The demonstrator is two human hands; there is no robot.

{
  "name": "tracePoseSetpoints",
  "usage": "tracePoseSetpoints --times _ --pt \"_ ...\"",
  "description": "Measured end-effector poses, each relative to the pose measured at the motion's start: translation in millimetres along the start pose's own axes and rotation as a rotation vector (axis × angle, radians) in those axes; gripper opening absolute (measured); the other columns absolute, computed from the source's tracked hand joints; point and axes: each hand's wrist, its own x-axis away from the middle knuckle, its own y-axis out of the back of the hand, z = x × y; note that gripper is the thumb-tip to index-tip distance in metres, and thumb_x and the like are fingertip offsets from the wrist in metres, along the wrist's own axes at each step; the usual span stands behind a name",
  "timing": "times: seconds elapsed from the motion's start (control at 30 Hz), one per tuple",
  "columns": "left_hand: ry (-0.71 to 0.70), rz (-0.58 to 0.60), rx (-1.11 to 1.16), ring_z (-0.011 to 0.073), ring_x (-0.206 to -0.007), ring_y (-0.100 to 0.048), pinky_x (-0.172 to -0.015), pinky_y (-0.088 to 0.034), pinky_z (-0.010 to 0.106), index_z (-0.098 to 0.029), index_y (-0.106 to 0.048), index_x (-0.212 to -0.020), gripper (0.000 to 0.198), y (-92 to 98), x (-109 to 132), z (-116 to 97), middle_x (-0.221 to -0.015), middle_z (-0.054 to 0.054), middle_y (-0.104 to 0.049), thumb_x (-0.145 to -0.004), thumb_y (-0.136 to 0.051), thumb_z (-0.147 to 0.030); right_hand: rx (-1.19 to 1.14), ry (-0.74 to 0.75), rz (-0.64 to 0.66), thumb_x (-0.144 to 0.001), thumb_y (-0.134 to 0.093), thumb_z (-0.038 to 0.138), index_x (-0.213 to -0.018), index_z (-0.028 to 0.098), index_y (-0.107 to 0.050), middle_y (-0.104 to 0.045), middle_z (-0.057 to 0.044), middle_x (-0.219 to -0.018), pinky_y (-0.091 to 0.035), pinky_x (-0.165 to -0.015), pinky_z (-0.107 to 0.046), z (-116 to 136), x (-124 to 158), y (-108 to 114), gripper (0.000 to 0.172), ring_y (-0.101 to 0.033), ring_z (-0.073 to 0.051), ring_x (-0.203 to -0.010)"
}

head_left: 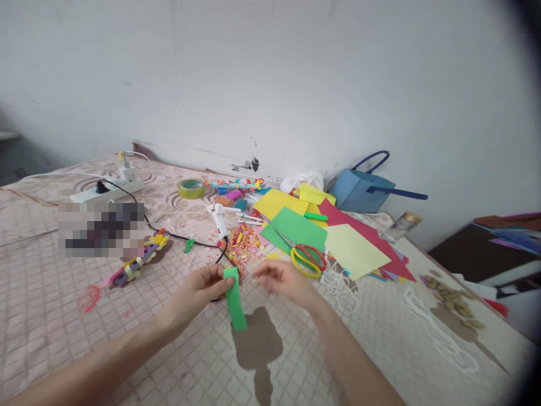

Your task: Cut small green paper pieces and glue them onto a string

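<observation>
My left hand (202, 290) pinches the top of a green paper strip (235, 301), which hangs down over the patterned cloth. My right hand (282, 280) hovers just right of the strip, blurred, fingers loosely curled and apart, holding nothing I can make out. Behind the hands lies a pile of coloured paper scraps (244, 242). A glue gun (219, 218) with a black cord lies beside the pile. Scissors (308, 258) with yellow and red handles rest on a green sheet (296, 227).
Yellow, red and pale yellow paper sheets (357, 248) spread at the right. A tape roll (191, 188), markers, a power strip (107, 191) and a blue bag (360, 189) stand near the wall. White string (435, 332) and brown pieces (453, 299) lie at right.
</observation>
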Motion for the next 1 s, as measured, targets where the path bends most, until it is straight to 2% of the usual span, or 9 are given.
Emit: tracePoseSetpoints --times 0.1,0.2,0.4,0.6,0.7,0.8,0.87,0.9,1.0 --pt "0.086 0.035 0.019 0.0121 -0.063 -0.056 -0.061 -0.042 0.024 -0.015 -0.051 -0.071 0.032 4.7 -1.2 -6.4 -0.068 0.0 -0.062 -0.07 -0.069 -0.042 0.164 -0.033 -0.325 -0.075 -0.06 0.036 -0.084 0.02 -0.056 -0.059 -0.003 -0.079 -0.044 -0.072 -0.033 -30.2 -8.1 53.0 0.019 -0.057 -0.02 -0.077" --pt "0.077 0.038 -0.011 0.0085 -0.052 -0.049 -0.052 -0.035 0.02 -0.015 -0.052 -0.069 0.033 8.2 -2.1 -9.8 -0.057 -0.004 -0.056 -0.069 -0.07 -0.042 0.273 -0.086 -0.475 -0.06 -0.07 0.026 -0.074 0.02 -0.051 -0.054 -0.004 -0.076 -0.039 -0.077 -0.036 -61.2 -10.6 82.1 0.024 -0.053 -0.025 -0.085" --pt "0.017 -0.018 -0.029 0.01 -0.055 -0.05 -0.052 -0.036 0.02 -0.016 -0.053 -0.075 0.03 10.1 -6.9 -7.0 -0.06 -0.004 -0.054 -0.074 -0.063 -0.044 0.247 -0.144 -0.544 -0.055 -0.073 0.027 -0.072 0.021 -0.049 -0.056 -0.003 -0.074 -0.038 -0.072 -0.032 -91.8 -12.0 82.3 0.03 -0.056 -0.024 -0.081" --pt "0.002 0.002 -0.045 0.0076 -0.054 -0.047 -0.049 -0.033 0.018 -0.015 -0.056 -0.084 0.027 14.0 -17.2 -18.9 -0.065 -0.004 -0.051 -0.076 -0.063 -0.04 -0.026 -0.047 -0.616 -0.064 -0.067 0.049 -0.091 0.02 -0.049 -0.054 -0.002 -0.077 -0.041 -0.061 -0.029 -71.6 -11.9 88.3 0.044 -0.054 -0.019 -0.069" --pt "-0.039 0.028 -0.007 0.0064 -0.053 -0.045 -0.049 -0.032 0.017 -0.016 -0.056 -0.089 0.027 20.4 -19.9 -23.7 -0.068 -0.003 -0.053 -0.076 -0.064 -0.037 -0.238 0.049 -0.54 -0.073 -0.056 0.059 -0.1 0.021 -0.046 -0.049 0.002 -0.072 -0.038 -0.051 -0.024 -46.2 -10.3 77.2 0.048 -0.048 -0.012 -0.055" --pt "-0.033 0.006 0.014 0.0061 -0.055 -0.043 -0.05 -0.031 0.017 -0.015 -0.057 -0.09 0.027 28.5 -20.3 -22.7 -0.069 -0.003 -0.052 -0.074 -0.067 -0.034 -0.432 0.13 -0.363 -0.067 -0.057 0.069 -0.088 0.02 -0.05 -0.044 0.004 -0.062 -0.038 -0.047 -0.023 -21.9 -6.1 50.8 0.054 -0.044 -0.01 -0.048" --pt "-0.025 0.0 0.022 0.0063 -0.057 -0.044 -0.052 -0.033 0.017 -0.015 -0.057 -0.09 0.026 33.4 -19.6 -21.1 -0.07 -0.003 -0.052 -0.074 -0.067 -0.034 -0.541 0.151 -0.197 -0.071 -0.048 0.074 -0.073 0.02 -0.048 -0.039 0.006 -0.051 -0.033 -0.04 -0.021 -11.1 -0.6 28.8 0.054 -0.037 -0.008 -0.04" --pt "-0.028 -0.003 0.027 0.0067 -0.058 -0.045 -0.053 -0.034 0.018 -0.015 -0.058 -0.09 0.026 35.5 -19.1 -20.6 -0.072 -0.003 -0.053 -0.074 -0.066 -0.034 -0.656 0.153 -0.01 -0.072 -0.048 0.072 -0.072 0.019 -0.049 -0.038 0.006 -0.05 -0.03 -0.038 -0.02 -7.5 3.1 17.3 0.053 -0.035 -0.007 -0.038" --pt "-0.039 -0.015 0.031 0.0073 -0.061 -0.047 -0.054 -0.035 0.018 -0.016 -0.058 -0.092 0.025 40.6 -18.1 -21.0 -0.076 -0.002 -0.055 -0.076 -0.065 -0.034 -0.82 0.132 0.267 -0.071 -0.051 0.071 -0.084 0.017 -0.056 -0.045 0.003 -0.063 -0.033 -0.043 -0.02 -2.9 16.3 -16.6 0.056 -0.041 -0.007 -0.045"
